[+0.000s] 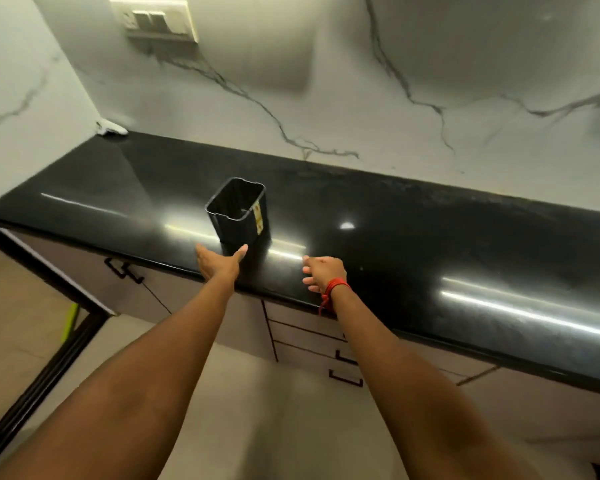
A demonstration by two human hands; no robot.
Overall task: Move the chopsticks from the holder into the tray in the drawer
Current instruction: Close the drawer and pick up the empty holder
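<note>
On a glossy black countertop [413, 216], a black square holder [238, 211] stands upright near the front edge, and no chopsticks show inside it. The left hand [219, 263] reaches toward its base, palm spread, thumb touching or nearly touching the lower wall. The right hand [323, 273], wearing a red wrist thread [333, 289], hovers beside it over the counter edge, fingers loosely curled and holding nothing. Below, closed drawers [309, 337] with dark handles sit under the counter; no tray is visible. Judging from this, the holder looks emptied, so checking inside it before finishing would be wise.
</note>
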